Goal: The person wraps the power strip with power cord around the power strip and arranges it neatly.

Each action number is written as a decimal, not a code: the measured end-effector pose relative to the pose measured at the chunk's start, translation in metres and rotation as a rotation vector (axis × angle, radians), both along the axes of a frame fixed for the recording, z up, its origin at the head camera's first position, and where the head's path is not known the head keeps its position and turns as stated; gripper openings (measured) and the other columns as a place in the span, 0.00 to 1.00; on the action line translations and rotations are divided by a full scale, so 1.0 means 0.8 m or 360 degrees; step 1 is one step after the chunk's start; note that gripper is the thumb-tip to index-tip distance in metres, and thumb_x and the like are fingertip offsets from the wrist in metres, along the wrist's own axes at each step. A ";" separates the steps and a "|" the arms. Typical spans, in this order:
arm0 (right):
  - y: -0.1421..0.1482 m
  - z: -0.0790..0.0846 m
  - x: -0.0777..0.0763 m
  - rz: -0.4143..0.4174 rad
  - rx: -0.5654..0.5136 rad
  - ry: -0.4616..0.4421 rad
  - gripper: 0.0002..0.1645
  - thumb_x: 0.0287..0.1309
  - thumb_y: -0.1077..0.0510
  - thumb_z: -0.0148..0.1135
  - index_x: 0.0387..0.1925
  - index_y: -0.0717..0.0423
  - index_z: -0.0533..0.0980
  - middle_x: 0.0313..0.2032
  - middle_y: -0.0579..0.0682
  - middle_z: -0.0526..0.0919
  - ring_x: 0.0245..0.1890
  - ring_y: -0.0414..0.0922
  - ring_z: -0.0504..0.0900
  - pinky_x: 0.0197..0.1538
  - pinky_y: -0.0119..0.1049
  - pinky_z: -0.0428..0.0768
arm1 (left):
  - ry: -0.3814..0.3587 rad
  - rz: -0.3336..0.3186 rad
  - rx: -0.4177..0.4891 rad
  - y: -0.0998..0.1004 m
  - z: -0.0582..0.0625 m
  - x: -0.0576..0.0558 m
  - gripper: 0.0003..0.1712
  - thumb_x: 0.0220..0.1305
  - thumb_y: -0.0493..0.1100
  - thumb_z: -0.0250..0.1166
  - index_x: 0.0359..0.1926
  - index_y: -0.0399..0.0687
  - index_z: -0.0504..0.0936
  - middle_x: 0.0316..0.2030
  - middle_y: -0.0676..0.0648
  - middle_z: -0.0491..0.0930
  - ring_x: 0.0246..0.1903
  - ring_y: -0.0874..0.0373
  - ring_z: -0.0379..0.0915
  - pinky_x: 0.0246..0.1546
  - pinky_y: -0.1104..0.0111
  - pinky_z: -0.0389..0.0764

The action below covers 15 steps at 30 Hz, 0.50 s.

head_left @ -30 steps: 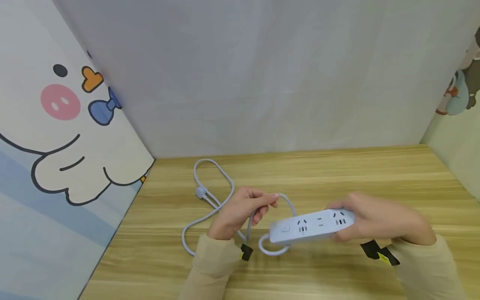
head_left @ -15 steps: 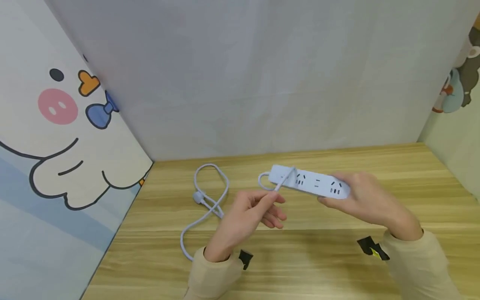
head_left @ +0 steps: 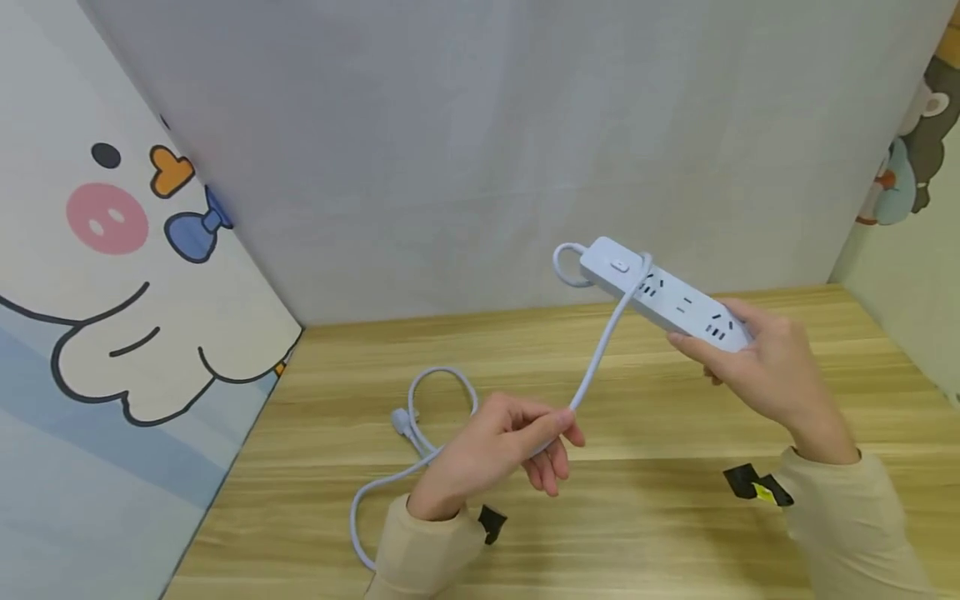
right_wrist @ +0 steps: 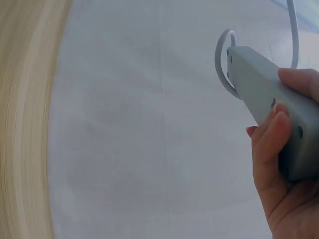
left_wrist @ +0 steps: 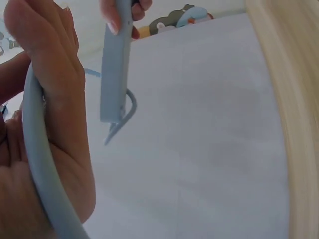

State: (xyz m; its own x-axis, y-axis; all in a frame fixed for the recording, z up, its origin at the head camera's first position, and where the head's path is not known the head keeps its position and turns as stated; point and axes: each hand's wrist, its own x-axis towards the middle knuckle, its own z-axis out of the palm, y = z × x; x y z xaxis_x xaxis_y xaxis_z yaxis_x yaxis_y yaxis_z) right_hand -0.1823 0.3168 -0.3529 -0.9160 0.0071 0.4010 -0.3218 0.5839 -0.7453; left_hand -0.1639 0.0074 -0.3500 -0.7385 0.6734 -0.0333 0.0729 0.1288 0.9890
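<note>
A white power strip (head_left: 675,293) is held up in the air, tilted with its switch end up and to the left. My right hand (head_left: 776,367) grips its lower right end; in the right wrist view the fingers curl round its body (right_wrist: 259,82). The strip's power cord (head_left: 600,346) loops off the switch end and crosses over the top face near the switch. My left hand (head_left: 510,442) pinches this cord between thumb and forefinger, below and left of the strip. In the left wrist view the cord (left_wrist: 42,159) runs across the palm.
The rest of the cord (head_left: 446,371) lies in a loose loop on the wooden table (head_left: 637,517), with the plug (head_left: 402,421) at the left. A pale cloth wall (head_left: 450,167) stands behind, and a cartoon-printed panel (head_left: 105,333) at the left.
The strip has risen away from the table and turned so its switch end points up. The cord now crosses over its face. My left hand has moved slightly right and down, still pinching the cord.
</note>
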 end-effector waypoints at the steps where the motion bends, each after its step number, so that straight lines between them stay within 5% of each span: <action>1: -0.003 0.000 0.000 0.0014 -0.0044 0.0023 0.25 0.57 0.56 0.75 0.54 0.64 0.80 0.25 0.39 0.84 0.16 0.38 0.80 0.19 0.30 0.77 | -0.0005 -0.0010 -0.0010 -0.001 -0.003 -0.003 0.20 0.78 0.49 0.56 0.40 0.38 0.86 0.22 0.47 0.83 0.19 0.60 0.80 0.23 0.71 0.81; 4: -0.010 0.001 -0.001 0.0068 -0.0179 0.0063 0.23 0.59 0.60 0.73 0.53 0.66 0.78 0.24 0.36 0.84 0.17 0.39 0.82 0.22 0.30 0.81 | -0.0037 -0.0030 -0.0042 -0.004 -0.011 -0.011 0.20 0.77 0.50 0.57 0.39 0.39 0.87 0.23 0.48 0.83 0.21 0.60 0.81 0.25 0.70 0.82; 9: -0.013 0.001 0.002 0.0241 -0.0557 0.0024 0.16 0.61 0.67 0.69 0.51 0.62 0.79 0.24 0.45 0.85 0.19 0.42 0.81 0.24 0.32 0.82 | -0.0161 -0.0005 -0.0058 -0.007 -0.028 -0.027 0.22 0.76 0.51 0.59 0.40 0.35 0.86 0.23 0.49 0.83 0.21 0.61 0.82 0.25 0.71 0.82; 15: -0.004 -0.002 0.006 0.0685 -0.1091 -0.0040 0.18 0.65 0.76 0.56 0.52 0.62 0.80 0.24 0.48 0.80 0.15 0.44 0.69 0.12 0.36 0.62 | -0.0247 0.0082 -0.0031 -0.018 -0.048 -0.048 0.24 0.73 0.54 0.63 0.35 0.34 0.86 0.18 0.52 0.80 0.16 0.64 0.77 0.20 0.72 0.79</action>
